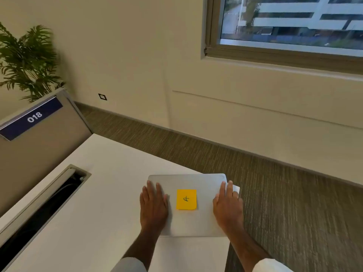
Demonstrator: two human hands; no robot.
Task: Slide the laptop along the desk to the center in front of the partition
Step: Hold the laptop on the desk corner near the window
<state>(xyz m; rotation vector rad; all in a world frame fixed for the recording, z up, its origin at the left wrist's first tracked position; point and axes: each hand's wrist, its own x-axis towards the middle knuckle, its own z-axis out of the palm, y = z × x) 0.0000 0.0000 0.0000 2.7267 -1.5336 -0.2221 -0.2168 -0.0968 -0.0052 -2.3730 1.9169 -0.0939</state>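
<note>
Laptop [196, 213] closed, silver, lying flat at the right end of the white table [94, 203], roughly 5 o'clock in view, its far right corner at the table edge over the carpet [294, 193]. Yellow sticky note [186, 199] stuck mid-lid with a handwritten mark on it. My left hand [154, 207] is flat on the lid's left side, fingers straight and spread, grip not closed on anything. My right hand [227, 207] is flat on the right side, fingers reaching to the lid's right edge; also spread, nothing clamped. Something white pokes out past the right fingertips, can't tell what. Cable slot [49, 209] cut into the table at 8 o'clock, well apart from the laptop. Partition [39, 150] stands along the table's left side at 9–10 o'clock, carrying a blue label [32, 118] reading 018. Plant [27, 61] behind it at 10 o'clock. Window [290, 26] at 1 o'clock.
</note>
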